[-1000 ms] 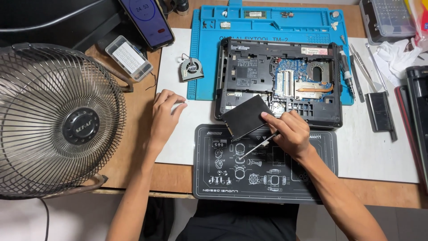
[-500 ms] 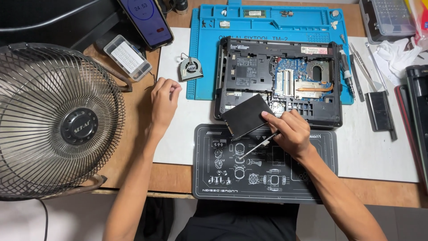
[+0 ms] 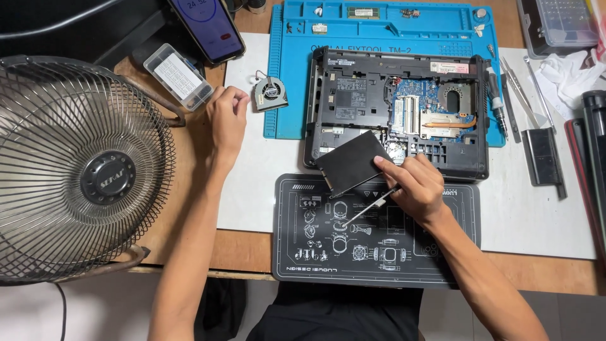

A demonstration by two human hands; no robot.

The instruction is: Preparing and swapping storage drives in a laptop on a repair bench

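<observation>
My right hand (image 3: 413, 184) holds a flat black drive (image 3: 352, 161) by its right edge, together with a thin screwdriver (image 3: 366, 208) that points down-left over the black mat (image 3: 315, 252). Behind it lies an opened laptop base (image 3: 353, 95) with its circuit board showing, on a blue work mat (image 3: 287, 76). My left hand (image 3: 226, 120) rests on the table's left side with fingers curled, holding nothing, close to a small round cooling fan (image 3: 269, 92) and a clear plastic box (image 3: 178, 76).
A large metal desk fan (image 3: 76, 170) fills the left side. A phone (image 3: 206, 25) lies at the top, a parts organiser (image 3: 558, 22) at the top right. Tweezers and tools (image 3: 521, 95), a black strip (image 3: 543, 155) and white cloth (image 3: 571, 69) sit to the right.
My left hand has slid up and away across the table toward the clear box and small fan. My right hand with the drive and screwdriver has barely moved.
</observation>
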